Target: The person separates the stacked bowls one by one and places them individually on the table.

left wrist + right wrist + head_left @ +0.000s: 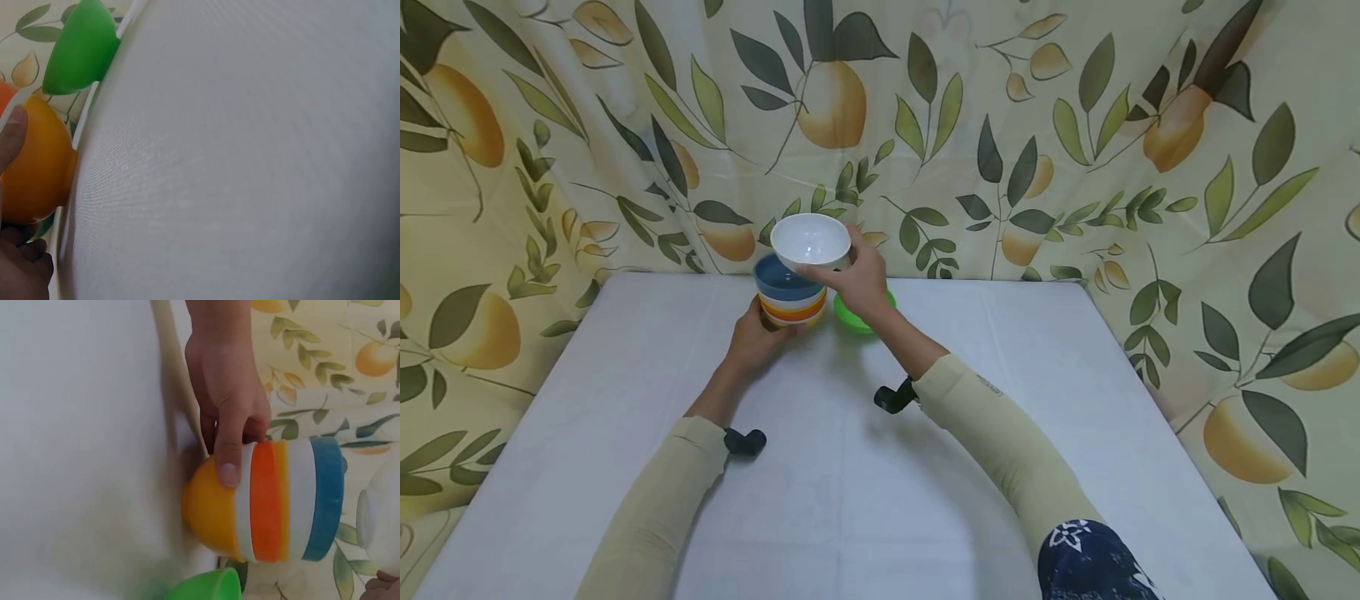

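A stack of nested bowls stands at the far side of the table, with a blue bowl on top and white and orange ones below. Its lowest bowl is a yellow bowl, round which my left hand curls, thumb on the near side in the right wrist view. My right hand grips a white bowl by its side, tilted and held just above the stack. Beside the stack, partly behind the right hand, sits a green bowl. In the left wrist view the left hand's fingers are partly cut off.
A white cloth covers the table, whose back edge lies close behind the bowls. Behind it hangs a curtain printed with fruit and leaves. Black wrist cameras stick out from both sleeves.
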Demonstrator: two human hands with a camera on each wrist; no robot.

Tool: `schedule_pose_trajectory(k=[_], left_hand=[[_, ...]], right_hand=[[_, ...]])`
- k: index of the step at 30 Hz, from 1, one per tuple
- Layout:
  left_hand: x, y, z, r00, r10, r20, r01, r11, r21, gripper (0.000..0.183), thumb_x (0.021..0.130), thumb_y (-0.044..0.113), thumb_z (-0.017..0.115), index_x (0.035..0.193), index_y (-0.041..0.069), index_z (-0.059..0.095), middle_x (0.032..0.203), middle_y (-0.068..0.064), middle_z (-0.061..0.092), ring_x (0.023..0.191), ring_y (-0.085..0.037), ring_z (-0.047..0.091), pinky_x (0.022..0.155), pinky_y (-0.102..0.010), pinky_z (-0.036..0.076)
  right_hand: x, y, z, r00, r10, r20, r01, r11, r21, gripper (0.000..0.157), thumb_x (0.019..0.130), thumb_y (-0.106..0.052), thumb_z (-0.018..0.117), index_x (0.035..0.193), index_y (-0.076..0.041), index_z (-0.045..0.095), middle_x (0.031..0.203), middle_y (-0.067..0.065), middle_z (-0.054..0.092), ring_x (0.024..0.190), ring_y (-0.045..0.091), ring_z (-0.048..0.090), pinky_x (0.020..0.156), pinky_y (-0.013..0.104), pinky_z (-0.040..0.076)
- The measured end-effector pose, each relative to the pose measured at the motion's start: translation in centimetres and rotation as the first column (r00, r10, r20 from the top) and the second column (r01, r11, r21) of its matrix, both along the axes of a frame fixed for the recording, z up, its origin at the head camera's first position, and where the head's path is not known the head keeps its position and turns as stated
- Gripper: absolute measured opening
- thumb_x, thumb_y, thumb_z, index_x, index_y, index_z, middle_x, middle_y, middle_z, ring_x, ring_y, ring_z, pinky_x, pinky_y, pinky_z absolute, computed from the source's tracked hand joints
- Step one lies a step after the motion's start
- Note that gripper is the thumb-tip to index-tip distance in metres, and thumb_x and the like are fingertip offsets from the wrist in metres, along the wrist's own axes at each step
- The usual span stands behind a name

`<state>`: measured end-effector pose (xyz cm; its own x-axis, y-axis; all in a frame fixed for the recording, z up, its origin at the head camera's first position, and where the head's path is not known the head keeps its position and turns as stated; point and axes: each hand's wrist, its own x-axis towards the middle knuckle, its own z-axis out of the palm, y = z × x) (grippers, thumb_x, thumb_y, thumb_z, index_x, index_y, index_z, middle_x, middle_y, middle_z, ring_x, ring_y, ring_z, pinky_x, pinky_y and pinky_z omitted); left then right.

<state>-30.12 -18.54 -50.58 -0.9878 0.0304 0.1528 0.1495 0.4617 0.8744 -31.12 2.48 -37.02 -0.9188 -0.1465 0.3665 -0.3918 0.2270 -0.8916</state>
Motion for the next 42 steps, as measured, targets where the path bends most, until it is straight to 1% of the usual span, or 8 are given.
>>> schedule_pose_trajectory(k=[8,12,16,21,25,30,35,42], left_hand=[[-0.1,0.1,0.0,1.0,0.002,0.013,-0.002,1.0,-0.01,0.095,0.09,0.034,0.086,0.161,0.005,0.03,0.155,-0.019,0.048,0.149,-0.036,0.04,0.125,-0.053,0.026],[0.0,0.2,0.0,1.0,0.009,0.022,-0.009,1.0,-0.002,0.098,0.089,0.036,0.087,0.161,0.004,0.03,0.156,-0.019,0.048,0.149,-0.036,0.039,0.125,-0.053,0.026],[0.1,0.1,0.1,1.0,0.01,0.011,-0.01,1.0,0.0,0.098,0.089,0.035,0.087,0.161,0.004,0.03,0.155,-0.02,0.049,0.148,-0.036,0.04,0.125,-0.053,0.027],[0.1,0.1,0.1,1.0,0.011,0.004,-0.011,1.0,0.007,0.096,0.089,0.032,0.087,0.161,0.004,0.03,0.154,-0.019,0.05,0.147,-0.036,0.041,0.125,-0.052,0.028],[0.0,0.2,0.0,1.0,0.014,0.004,-0.014,1.0,0.001,0.096,0.089,0.032,0.087,0.161,0.004,0.03,0.154,-0.019,0.05,0.148,-0.035,0.041,0.125,-0.051,0.027],[0.1,0.2,0.1,1.0,0.014,0.008,-0.014,1.0,0.007,0.097,0.089,0.03,0.088,0.162,0.003,0.03,0.155,-0.019,0.049,0.148,-0.035,0.04,0.125,-0.051,0.027],[0.1,0.3,0.2,1.0,0.012,0.009,-0.013,1.0,0.021,0.097,0.088,0.031,0.088,0.162,0.004,0.03,0.156,-0.018,0.049,0.149,-0.033,0.04,0.125,-0.05,0.027],[0.2,0.3,0.2,1.0,0.014,0.026,-0.015,0.999,0.034,0.101,0.087,0.034,0.088,0.162,0.004,0.028,0.158,-0.018,0.047,0.15,-0.033,0.039,0.126,-0.05,0.027]], right_hand=[[0.2,2.6,-0.3,0.999,-0.005,-0.032,0.004,1.0,-0.03,0.081,0.083,-0.023,0.093,0.151,-0.006,0.053,0.142,0.008,0.062,0.135,0.019,0.055,0.115,0.029,0.043],[0.3,3.9,-0.7,0.999,-0.014,-0.03,0.013,0.999,-0.035,0.079,0.083,-0.02,0.093,0.15,-0.007,0.053,0.142,0.008,0.061,0.134,0.02,0.056,0.114,0.033,0.045],[0.1,5.1,-1.4,0.998,-0.057,-0.015,0.056,0.997,-0.05,0.08,0.082,-0.019,0.093,0.151,-0.007,0.053,0.144,0.008,0.06,0.136,0.021,0.054,0.116,0.034,0.043],[-0.2,6.4,-2.7,0.994,-0.111,-0.008,0.11,0.991,-0.079,0.08,0.081,-0.018,0.093,0.149,-0.003,0.054,0.144,0.01,0.06,0.137,0.021,0.053,0.119,0.029,0.038],[-0.2,7.5,-3.5,0.988,-0.153,0.008,0.154,0.986,-0.071,0.082,0.082,-0.017,0.092,0.151,-0.001,0.052,0.145,0.011,0.059,0.14,0.021,0.052,0.12,0.026,0.034],[0.0,8.7,-4.2,0.984,-0.179,0.026,0.18,0.98,-0.082,0.082,0.083,-0.015,0.091,0.152,0.0,0.05,0.146,0.015,0.057,0.142,0.024,0.05,0.122,0.029,0.031],[0.0,10.1,-4.8,0.979,-0.203,0.013,0.203,0.975,-0.091,0.082,0.083,-0.015,0.091,0.151,0.003,0.049,0.145,0.017,0.056,0.141,0.027,0.05,0.122,0.03,0.033],[-0.2,11.7,-6.3,0.966,-0.256,0.03,0.257,0.961,-0.098,0.077,0.083,-0.017,0.092,0.147,0.001,0.053,0.145,0.016,0.058,0.14,0.026,0.051,0.119,0.032,0.039]])
